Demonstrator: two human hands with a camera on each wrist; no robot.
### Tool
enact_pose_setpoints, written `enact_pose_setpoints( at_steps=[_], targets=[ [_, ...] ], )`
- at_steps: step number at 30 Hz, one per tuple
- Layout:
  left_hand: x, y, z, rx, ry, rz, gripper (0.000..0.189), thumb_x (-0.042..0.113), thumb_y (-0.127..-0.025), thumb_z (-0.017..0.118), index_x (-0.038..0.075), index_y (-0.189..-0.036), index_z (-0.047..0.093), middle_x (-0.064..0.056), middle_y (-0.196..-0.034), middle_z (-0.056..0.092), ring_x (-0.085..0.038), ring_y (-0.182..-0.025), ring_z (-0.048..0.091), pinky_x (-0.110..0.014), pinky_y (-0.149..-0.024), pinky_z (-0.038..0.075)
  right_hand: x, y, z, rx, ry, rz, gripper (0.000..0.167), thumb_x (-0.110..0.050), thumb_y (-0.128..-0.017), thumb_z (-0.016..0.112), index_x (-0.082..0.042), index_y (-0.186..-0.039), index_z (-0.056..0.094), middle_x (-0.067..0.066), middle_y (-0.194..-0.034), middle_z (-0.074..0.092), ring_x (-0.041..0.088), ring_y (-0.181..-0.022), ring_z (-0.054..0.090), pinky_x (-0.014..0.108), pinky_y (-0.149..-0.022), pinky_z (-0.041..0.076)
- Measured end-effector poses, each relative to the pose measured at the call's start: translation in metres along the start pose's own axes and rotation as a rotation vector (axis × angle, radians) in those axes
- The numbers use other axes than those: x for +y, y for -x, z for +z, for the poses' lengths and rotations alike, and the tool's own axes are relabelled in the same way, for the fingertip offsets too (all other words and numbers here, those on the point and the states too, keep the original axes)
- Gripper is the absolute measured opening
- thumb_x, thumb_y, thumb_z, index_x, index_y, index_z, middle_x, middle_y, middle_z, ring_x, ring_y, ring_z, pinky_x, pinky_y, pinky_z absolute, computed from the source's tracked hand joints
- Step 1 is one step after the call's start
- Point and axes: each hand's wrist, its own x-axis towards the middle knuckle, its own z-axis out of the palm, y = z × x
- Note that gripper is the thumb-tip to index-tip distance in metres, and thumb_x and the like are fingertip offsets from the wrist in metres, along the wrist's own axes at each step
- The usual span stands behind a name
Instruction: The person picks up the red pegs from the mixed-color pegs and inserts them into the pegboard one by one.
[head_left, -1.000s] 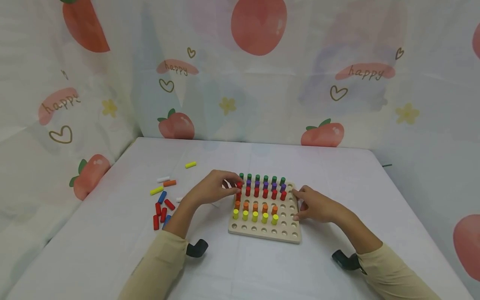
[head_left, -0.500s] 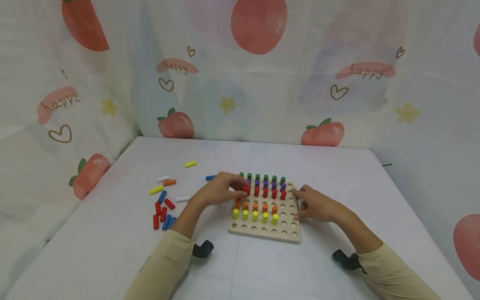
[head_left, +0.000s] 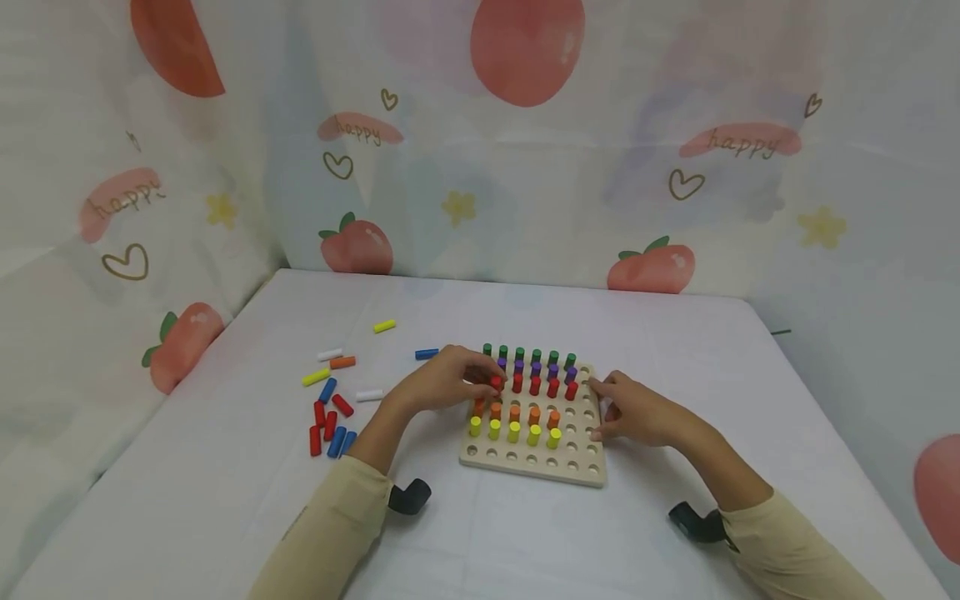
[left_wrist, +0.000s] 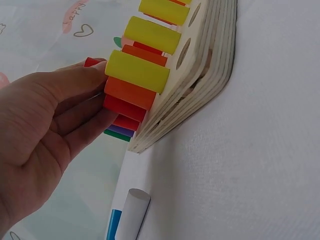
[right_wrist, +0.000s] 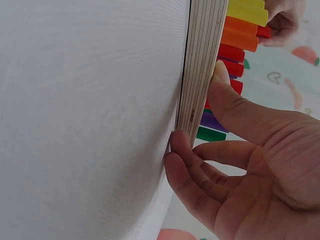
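Observation:
In the head view my left hand [head_left: 450, 379] reaches over the left side of a wooden pegboard [head_left: 532, 472]. Thumb and fingers pinch the top of a red peg [head_left: 496, 383] in the red row, and part of that row is hidden behind the hand. The left wrist view shows this red peg [left_wrist: 92, 61] at the fingertips, beyond a yellow peg [left_wrist: 137, 71]. My right hand [head_left: 637, 408] grips the board's right edge. In the right wrist view its thumb lies on the top face and its fingertips touch the side [right_wrist: 205, 65] near the cloth.
Upright green [head_left: 536, 356], purple [head_left: 536, 369], orange [head_left: 514, 414] and yellow pegs [head_left: 513, 432] stand in rows. Loose pegs lie left on the white tablecloth [head_left: 225, 500], among them a red one [head_left: 315, 441], a blue one [head_left: 427, 354] and a white one [head_left: 370, 396].
My left hand has moved slightly right, from the leftmost red peg to the one beside it. A blue loose peg behind it has come into view. My right hand stays at the board's edge.

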Motion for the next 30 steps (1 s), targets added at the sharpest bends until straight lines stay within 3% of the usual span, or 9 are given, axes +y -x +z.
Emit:
enact_pose_setpoints(
  at_steps=[11,19,30],
  targets=[
    [-0.0026,-0.0034,0.0046,-0.007,-0.023,0.003,0.022,0.007,-0.095,0.076,0.01,-0.117,0.076,0.003,-0.109,0.073,-0.009,-0.095,0.067,-0.024,-0.087,0.055,0.0034,0.0018,0.0023,0.009,-0.006,-0.005,0.091,-0.027,-0.084,0.088,0.011,-0.151,0.041,0.014,-0.112,0.051,0.02,-0.087,0.053,0.03,-0.069,0.052],
    [-0.004,-0.004,0.0073,0.011,-0.012,-0.049,0.022,0.01,-0.095,0.077,0.013,-0.116,0.077,0.004,-0.108,0.073,-0.01,-0.094,0.066,-0.024,-0.085,0.055,0.0044,0.0007,0.0027,0.001,-0.007,-0.017,0.09,-0.027,-0.084,0.087,0.011,-0.151,0.041,0.014,-0.111,0.051,0.02,-0.087,0.053,0.029,-0.068,0.052],
    [-0.0022,-0.0056,0.0077,0.015,0.011,-0.061,0.021,0.008,-0.094,0.077,0.011,-0.115,0.077,-0.005,-0.111,0.075,-0.008,-0.095,0.068,-0.025,-0.088,0.056,0.0029,0.0006,0.0001,0.005,0.001,-0.019,0.09,-0.027,-0.084,0.088,0.011,-0.151,0.041,0.014,-0.112,0.051,0.02,-0.087,0.052,0.029,-0.068,0.052]
  ],
)
